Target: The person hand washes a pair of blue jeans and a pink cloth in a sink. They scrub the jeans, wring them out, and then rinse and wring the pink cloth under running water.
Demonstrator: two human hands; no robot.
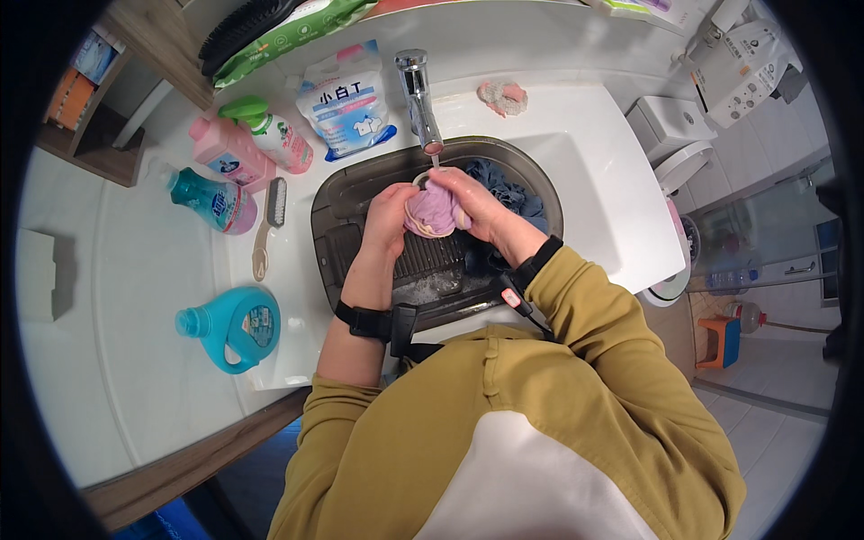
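Note:
Between my two hands is a bunched lilac cloth (pixel 433 210) with a pale trim, held under the spout of a chrome faucet (pixel 418 101). Water runs from the spout onto it. My left hand (pixel 389 219) grips its left side, while my right hand (pixel 468 201) holds its upper right. Below them sits a dark grey-brown plastic washbasin (pixel 344 196) with a ribbed washboard floor and some suds. Wet dark blue fabric (pixel 503 185) lies in the basin's right part, partly covered by my right hand and forearm.
Left of the basin are a scrubbing brush (pixel 270 223), a teal-capped bottle (pixel 216 202), a pink bottle (pixel 233 152), a green-topped pump bottle (pixel 280 138) and a turquoise detergent jug (pixel 243 331). Behind stands a detergent pouch (pixel 347 101). A pink-and-grey scrubber (pixel 503 99) lies on the white sink's back ledge (pixel 574 101).

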